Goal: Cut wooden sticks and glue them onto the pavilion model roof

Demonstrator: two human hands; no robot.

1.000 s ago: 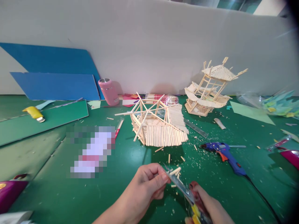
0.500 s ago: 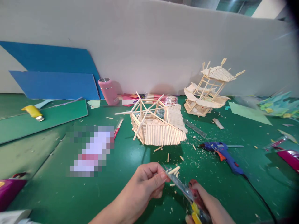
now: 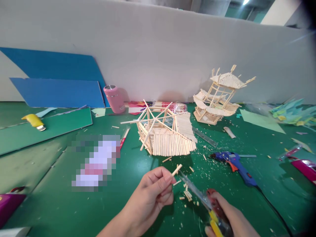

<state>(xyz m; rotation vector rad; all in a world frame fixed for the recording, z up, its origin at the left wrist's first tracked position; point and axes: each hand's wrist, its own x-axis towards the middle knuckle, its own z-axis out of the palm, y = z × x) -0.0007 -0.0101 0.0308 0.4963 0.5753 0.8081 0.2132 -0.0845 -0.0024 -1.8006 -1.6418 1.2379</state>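
Observation:
My left hand [image 3: 154, 192] pinches a short wooden stick [image 3: 177, 170] between thumb and fingers, its end pointing up and right. To its right, my right hand [image 3: 228, 214] grips scissors [image 3: 197, 193] with long grey blades and red and yellow handles. The blade tips sit close to the stick but apart from it. Several cut stick pieces [image 3: 188, 194] lie on the green table below. Just beyond the hands stands a stick-built frame model [image 3: 154, 126], with rows of sticks [image 3: 170, 144] covering two of its sloping sides.
A blue glue gun [image 3: 234, 163] lies at right, its cord running forward. Behind it stands a tiered stick pavilion [image 3: 218, 98]. A clear ruler [image 3: 204, 137], a pink bottle [image 3: 115, 98], a yellow cutter [image 3: 34, 121] and blue boards [image 3: 56, 92] are around. Wood scraps litter the table.
The scissors have moved right and down, away from the stick. The stick in my left hand now shows free of the blades. More cut pieces lie below.

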